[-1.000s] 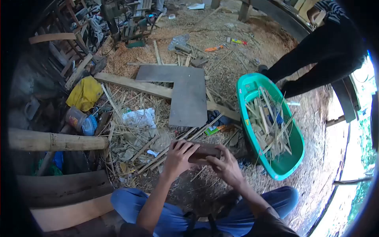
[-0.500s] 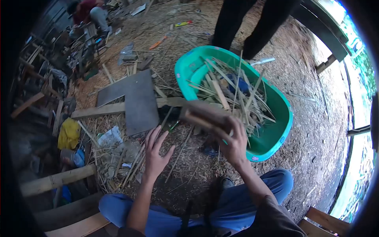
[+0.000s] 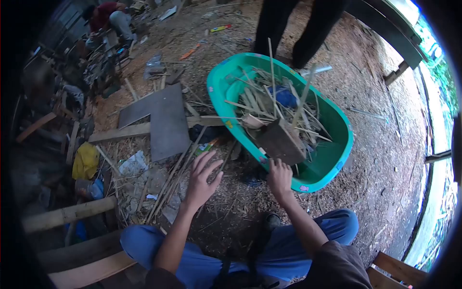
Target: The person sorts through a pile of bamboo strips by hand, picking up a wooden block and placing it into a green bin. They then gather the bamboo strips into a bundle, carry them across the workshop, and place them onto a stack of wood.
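A green plastic tub sits in front of me, filled with wood strips and offcuts. A dark, thick wooden block lies tilted over the scraps at its near side. My right hand is at the near rim, fingers curled over it, right beside the block's lower edge; the fingertips are partly hidden. To the left, my left hand is raised over the littered ground with its fingers spread, holding nothing. Thin wood strips lie near it.
A notched grey board rests on a wooden beam. A yellow cloth lies at left. A person's dark-trousered legs stand behind the tub; another person crouches far left. A wooden bench stands at right.
The wooden block, held up in my right hand before, is now over the scraps in the tub. My right hand has lowered to the rim. My left hand has shifted slightly right.
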A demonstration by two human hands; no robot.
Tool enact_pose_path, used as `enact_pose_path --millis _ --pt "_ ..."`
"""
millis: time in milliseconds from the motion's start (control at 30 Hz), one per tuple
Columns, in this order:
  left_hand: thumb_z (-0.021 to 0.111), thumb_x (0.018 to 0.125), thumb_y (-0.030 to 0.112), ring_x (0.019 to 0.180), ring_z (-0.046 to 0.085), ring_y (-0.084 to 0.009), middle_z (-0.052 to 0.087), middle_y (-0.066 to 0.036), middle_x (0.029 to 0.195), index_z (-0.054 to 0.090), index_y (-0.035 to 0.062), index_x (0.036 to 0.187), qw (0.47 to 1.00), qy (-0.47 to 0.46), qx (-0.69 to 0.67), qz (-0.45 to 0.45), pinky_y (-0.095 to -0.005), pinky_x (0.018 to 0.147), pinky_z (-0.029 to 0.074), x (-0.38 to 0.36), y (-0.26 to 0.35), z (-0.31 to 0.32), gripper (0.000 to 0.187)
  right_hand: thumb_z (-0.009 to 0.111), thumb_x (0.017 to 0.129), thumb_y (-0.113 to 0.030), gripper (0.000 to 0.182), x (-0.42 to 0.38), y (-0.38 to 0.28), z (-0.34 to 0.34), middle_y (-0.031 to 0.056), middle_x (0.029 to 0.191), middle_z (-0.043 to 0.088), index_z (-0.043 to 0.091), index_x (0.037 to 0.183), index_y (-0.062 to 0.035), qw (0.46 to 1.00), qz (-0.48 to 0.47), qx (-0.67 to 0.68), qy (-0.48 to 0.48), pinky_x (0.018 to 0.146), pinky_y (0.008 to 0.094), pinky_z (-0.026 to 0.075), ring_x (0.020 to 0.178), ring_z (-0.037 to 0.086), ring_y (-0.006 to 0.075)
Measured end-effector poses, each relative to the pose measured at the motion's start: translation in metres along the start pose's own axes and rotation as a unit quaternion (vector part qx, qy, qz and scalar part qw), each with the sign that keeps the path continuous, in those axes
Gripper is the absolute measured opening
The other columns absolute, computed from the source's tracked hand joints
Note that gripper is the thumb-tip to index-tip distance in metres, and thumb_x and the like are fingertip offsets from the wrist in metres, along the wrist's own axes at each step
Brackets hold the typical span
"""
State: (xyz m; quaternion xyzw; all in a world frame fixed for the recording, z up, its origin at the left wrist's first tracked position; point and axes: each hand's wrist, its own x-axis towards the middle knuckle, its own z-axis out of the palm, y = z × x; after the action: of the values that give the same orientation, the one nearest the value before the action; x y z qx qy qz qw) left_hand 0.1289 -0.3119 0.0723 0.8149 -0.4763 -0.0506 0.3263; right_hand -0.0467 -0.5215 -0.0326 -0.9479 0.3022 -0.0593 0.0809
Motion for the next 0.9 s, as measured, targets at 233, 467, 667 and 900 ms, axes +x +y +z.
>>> enact_pose_path --millis 233,467,667,900 --pt "0.072 0.093 0.021 0.137 0.048 -0.0331 0.058 -0.014 0.138 0.066 0.0074 0.129 0.998 -0.034 0.006 -0.06 -0.0482 0.116 0.038 -0.037 -0.035 -0.036 0.039 0.07 0.072 -0.005 0.046 -0.009 -0.033 -0.025 0.0173 0.111 0.066 0.063 0.117 -0.0077 0.999 0.001 0.029 -0.024 0.083 0.0497 0.054 0.092 0.07 0.0363" --pt "0.071 0.096 0.023 0.136 0.049 -0.0327 0.059 -0.014 0.14 0.064 0.0066 0.132 0.988 -0.104 0.016 -0.11 -0.0452 0.115 0.04 -0.074 -0.067 -0.058 0.04 0.071 0.083 -0.016 0.052 -0.009 -0.131 -0.052 0.0106 0.124 0.059 0.06 0.133 -0.0142 0.993 -0.106 0.056 -0.009 0.09 0.0463 0.052 0.118 0.057 0.0297" --pt "0.068 0.097 0.025 0.136 0.05 -0.0332 0.058 -0.014 0.141 0.061 0.0066 0.136 0.975 -0.115 0.036 -0.188 -0.0459 0.115 0.041 -0.128 -0.112 -0.078 0.044 0.076 0.082 -0.018 0.054 0.007 -0.192 0.028 0.014 0.127 0.061 0.06 0.133 -0.0127 0.929 -0.279 0.138 -0.201 0.098 0.045 0.052 0.122 0.059 0.0325" --pt "0.067 0.098 0.028 0.14 0.046 -0.0344 0.056 -0.015 0.144 0.058 0.009 0.141 0.943 -0.162 0.027 -0.289 -0.0487 0.117 0.037 -0.203 -0.152 -0.097 0.048 0.064 0.088 -0.015 0.035 -0.031 -0.207 0.146 0.0115 0.125 0.064 0.065 0.123 -0.016 0.845 -0.473 -0.077 -0.236 0.105 0.0518 0.046 0.124 0.059 0.0295"
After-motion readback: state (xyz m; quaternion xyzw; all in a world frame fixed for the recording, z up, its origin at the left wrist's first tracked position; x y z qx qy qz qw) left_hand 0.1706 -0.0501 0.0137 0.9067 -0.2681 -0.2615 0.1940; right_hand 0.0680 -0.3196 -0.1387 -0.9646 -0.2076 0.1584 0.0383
